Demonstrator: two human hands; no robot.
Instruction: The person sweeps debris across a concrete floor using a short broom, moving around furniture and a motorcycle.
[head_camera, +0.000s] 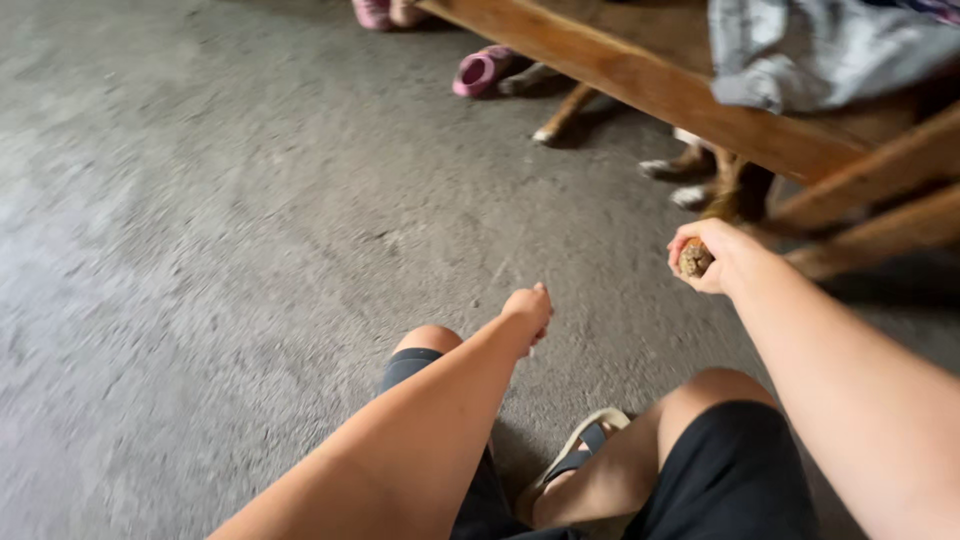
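A bare grey concrete floor (220, 230) fills most of the view. A long wooden bench (640, 85) crosses the upper right, with crumpled grey cloth (820, 50) on it. Pink rubber slippers (482, 70) lie near the floor's top edge.

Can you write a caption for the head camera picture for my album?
Seated on a grey floor, a person's right hand grips a small brown lump beside a wooden frame.

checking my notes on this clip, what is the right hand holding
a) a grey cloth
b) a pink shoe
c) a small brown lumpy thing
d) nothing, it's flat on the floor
c: the right hand is curled around a small brown lumpy thing, raised near the wooden bench, while the pink shoe lies far off on the floor.
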